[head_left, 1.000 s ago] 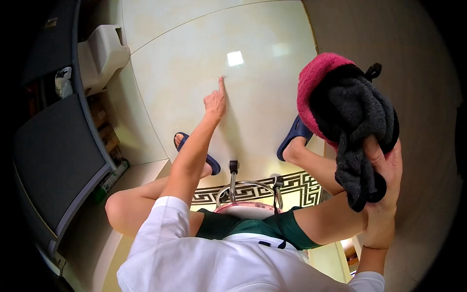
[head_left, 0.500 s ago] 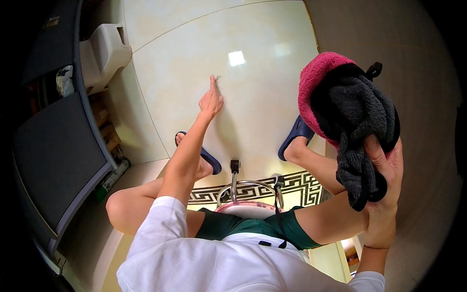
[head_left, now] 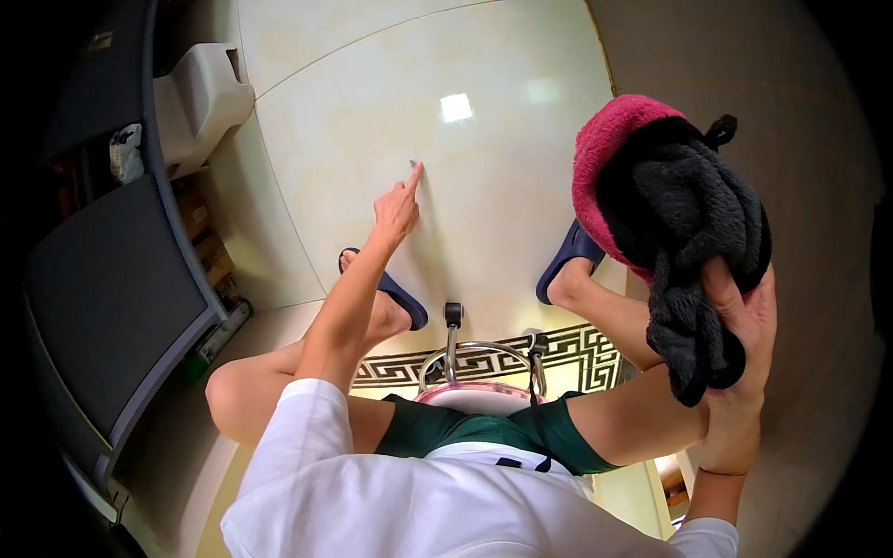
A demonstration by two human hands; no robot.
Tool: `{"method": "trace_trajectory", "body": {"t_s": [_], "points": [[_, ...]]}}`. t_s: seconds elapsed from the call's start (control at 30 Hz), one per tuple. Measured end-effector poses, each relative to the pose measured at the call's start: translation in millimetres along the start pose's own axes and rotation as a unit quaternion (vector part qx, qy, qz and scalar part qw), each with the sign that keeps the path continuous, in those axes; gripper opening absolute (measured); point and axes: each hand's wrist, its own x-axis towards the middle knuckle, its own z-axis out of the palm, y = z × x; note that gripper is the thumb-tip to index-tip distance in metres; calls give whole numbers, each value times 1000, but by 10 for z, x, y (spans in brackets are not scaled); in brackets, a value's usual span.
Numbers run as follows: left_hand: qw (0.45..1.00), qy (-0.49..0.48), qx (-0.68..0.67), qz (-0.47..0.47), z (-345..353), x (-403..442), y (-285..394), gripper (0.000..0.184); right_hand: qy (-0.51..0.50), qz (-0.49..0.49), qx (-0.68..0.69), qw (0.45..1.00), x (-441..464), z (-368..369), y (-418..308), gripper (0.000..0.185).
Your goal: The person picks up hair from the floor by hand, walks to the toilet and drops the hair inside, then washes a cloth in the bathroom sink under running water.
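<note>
My left hand point(head_left: 398, 209) reaches down over the pale floor tile point(head_left: 353, 121), its index finger stretched out and the other fingers curled. The fingertip is at the floor beside a small dark speck point(head_left: 412, 163), too small to name. Whether the tip touches it I cannot tell. On the right, my right hand point(head_left: 750, 325) is closed round a fluffy dark grey, black and pink cloth point(head_left: 693, 205). It is bunched up, with a black loop at its top and a knotted-looking part hanging below. My thumb presses on its grey side.
I sit on a low wheeled stool point(head_left: 465, 397), a caster point(head_left: 453, 314) between my feet. Blue slippers point(head_left: 403, 302) are on my feet. To the left stand a white plastic stool point(head_left: 200, 107) and a dark cabinet point(head_left: 116, 307) with boxes point(head_left: 212, 259) beside it.
My left hand has drawn slightly back towards me, its fingertip now lower and a little further right. The dark speck also lies slightly nearer. My right hand still holds the cloth.
</note>
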Motion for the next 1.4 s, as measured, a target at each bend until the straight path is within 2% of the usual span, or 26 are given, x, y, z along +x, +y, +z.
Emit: {"method": "trace_trajectory", "body": {"t_s": [0.1, 0.2, 0.3, 0.4, 0.5, 0.7, 0.8, 0.9, 1.0, 1.1, 1.2, 1.3, 1.4], "points": [[998, 36, -52, -29, 4, -95, 32, 83, 18, -5, -1, 1000, -12, 34, 7, 34], [982, 32, -161, -98, 88, -91, 78, 87, 0, -6, 1, 1000, -2, 21, 7, 33], [946, -14, -266, -186, 123, 48, 151, 90, -13, 1, 10, 1000, 3, 4, -2, 33], [931, -6, -300, -208, 154, 129, 221, 89, 3, 1, 11, 1000, -7, 8, 11, 33], [921, -13, -315, -227, 164, 179, 251, 89, 20, 3, 2, 1000, -13, 24, 5, 33], [947, -47, -243, -205, 99, 124, 432, 90, 0, 22, -19, 1000, -33, -5, -8, 37], [970, -58, -189, -142, 45, 70, 500, 87, -6, 23, -27, 999, -15, -20, -5, 37], [987, -28, -138, -81, 69, -12, 572, 78, -11, 18, -22, 1000, -6, -1, 7, 36], [987, 61, -121, -88, 160, -11, 547, 61, -27, 1, -5, 1000, 19, 17, 2, 35], [966, 166, -178, -90, 137, 103, 541, 29, -19, 2, -5, 1000, 20, 28, 1, 37], [947, 212, -224, -88, 215, 257, 534, 13, -4, 1, -14, 1000, 9, 29, 10, 37], [933, 222, -257, -120, 249, 345, 527, 9, 3, 3, -22, 1000, 33, 23, 2, 36], [943, 198, -242, -117, 233, 377, 500, 9, 3, 15, -11, 1000, 44, 40, -23, 36]]}}
